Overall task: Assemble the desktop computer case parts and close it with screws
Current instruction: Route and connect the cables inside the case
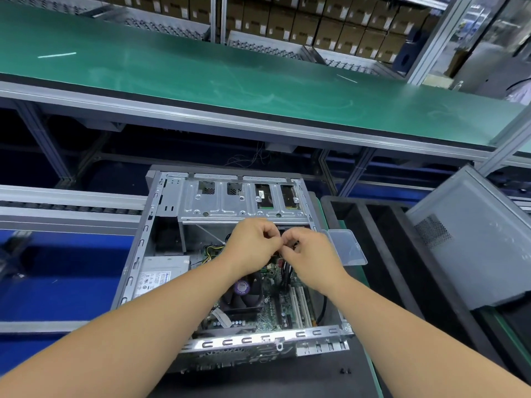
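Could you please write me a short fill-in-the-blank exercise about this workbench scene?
1. The case lies with its side ____, so the motherboard shows.
2. The left hand and right hand meet above the ____.
3. The clear plastic box sits by the case's ____ edge.
4. The grey side panel leans to the ____ of the case.

Missing words: open; motherboard; right; right
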